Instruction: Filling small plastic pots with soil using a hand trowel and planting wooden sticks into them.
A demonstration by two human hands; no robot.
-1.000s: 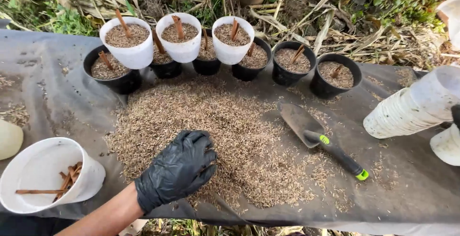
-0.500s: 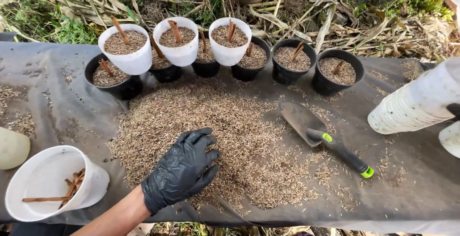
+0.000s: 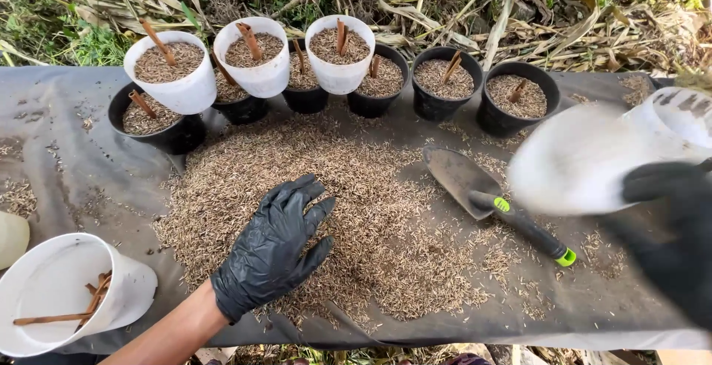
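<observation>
My left hand [image 3: 273, 248], in a black glove, lies flat with fingers spread on a wide heap of dry husks [image 3: 371, 209] spread over a dark sheet [image 3: 67, 157]. My right hand [image 3: 671, 224], also in a black glove, grips a stack of white plastic pots [image 3: 586, 161], blurred, at the right side above the sheet. A hand trowel [image 3: 489, 202] with a black and green handle lies on the sheet between the two hands.
Along the far edge stand several black pots [image 3: 512, 105] and white pots [image 3: 167, 76] filled with husks, each with a brown stick in it. A tipped white pot [image 3: 67, 291] holding brown sticks lies at the near left. Dry leaves and plants lie beyond the sheet.
My right hand has swung the stack of white pots in from the right edge toward the middle. My left hand has opened flatter on the husks and shifted slightly.
</observation>
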